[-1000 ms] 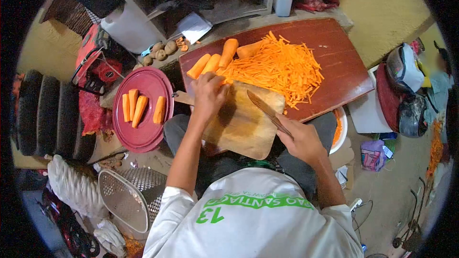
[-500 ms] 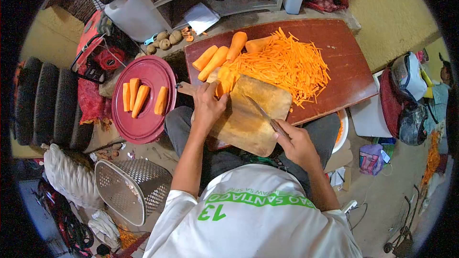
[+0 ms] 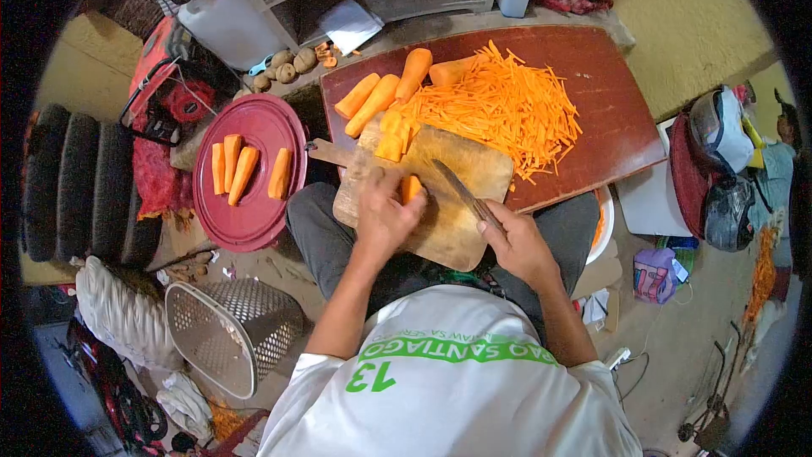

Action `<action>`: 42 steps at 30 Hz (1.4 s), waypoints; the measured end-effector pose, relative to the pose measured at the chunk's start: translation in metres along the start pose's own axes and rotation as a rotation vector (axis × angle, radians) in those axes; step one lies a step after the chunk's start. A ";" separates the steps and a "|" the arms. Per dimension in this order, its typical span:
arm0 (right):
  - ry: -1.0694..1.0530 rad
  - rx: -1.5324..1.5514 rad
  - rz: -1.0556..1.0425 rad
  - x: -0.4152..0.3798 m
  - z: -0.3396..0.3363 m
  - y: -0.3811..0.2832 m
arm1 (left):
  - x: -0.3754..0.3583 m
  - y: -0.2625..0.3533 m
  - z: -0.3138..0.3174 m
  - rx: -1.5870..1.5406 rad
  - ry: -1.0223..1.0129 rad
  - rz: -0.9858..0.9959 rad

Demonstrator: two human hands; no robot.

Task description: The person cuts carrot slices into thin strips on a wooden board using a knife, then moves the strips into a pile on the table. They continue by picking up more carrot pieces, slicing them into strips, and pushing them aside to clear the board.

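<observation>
My left hand (image 3: 387,210) is closed on a carrot piece (image 3: 411,189) over the wooden cutting board (image 3: 448,228). In my right hand (image 3: 518,241) is a knife (image 3: 458,186), its blade slanting up and left above the board. Orange carrot slices (image 3: 393,135) lie at the board's upper left edge. Beyond the board, a large heap of carrot strips (image 3: 516,110) covers part of the red-brown table (image 3: 613,110). Whole peeled carrots (image 3: 373,105) rest to the left of the heap.
Several peeled carrots (image 3: 243,174) lie on a round red lid (image 3: 254,235) at the left. Potatoes (image 3: 286,73) sit behind it. A perforated basket (image 3: 254,322) stands at lower left. Part of a white bucket (image 3: 604,228) shows beside the right knee.
My left hand has moved from the slices at the board's upper left down toward me, now with a carrot piece in its fingers. The knife has stayed nearly in place.
</observation>
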State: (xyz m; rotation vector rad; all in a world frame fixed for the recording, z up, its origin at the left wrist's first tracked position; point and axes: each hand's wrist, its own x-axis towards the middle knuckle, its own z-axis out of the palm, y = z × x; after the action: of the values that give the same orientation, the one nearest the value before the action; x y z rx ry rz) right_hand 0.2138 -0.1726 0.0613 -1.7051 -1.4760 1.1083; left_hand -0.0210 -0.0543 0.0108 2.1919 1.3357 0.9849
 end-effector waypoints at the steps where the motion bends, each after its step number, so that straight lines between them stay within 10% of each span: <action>1: 0.005 0.008 -0.014 0.000 0.001 0.001 | -0.007 0.005 0.011 -0.062 -0.011 -0.031; 13: -0.025 -0.003 -0.105 -0.018 0.009 -0.003 | -0.030 0.014 0.009 -0.122 -0.330 -0.001; 42: -0.153 -0.212 0.047 -0.031 0.011 -0.024 | -0.033 0.004 0.021 -0.082 -0.378 0.121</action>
State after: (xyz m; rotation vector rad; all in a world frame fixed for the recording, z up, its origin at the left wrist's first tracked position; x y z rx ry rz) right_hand 0.1924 -0.1992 0.0830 -1.8406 -1.7081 1.1644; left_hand -0.0129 -0.0841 -0.0129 2.2735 0.9837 0.6093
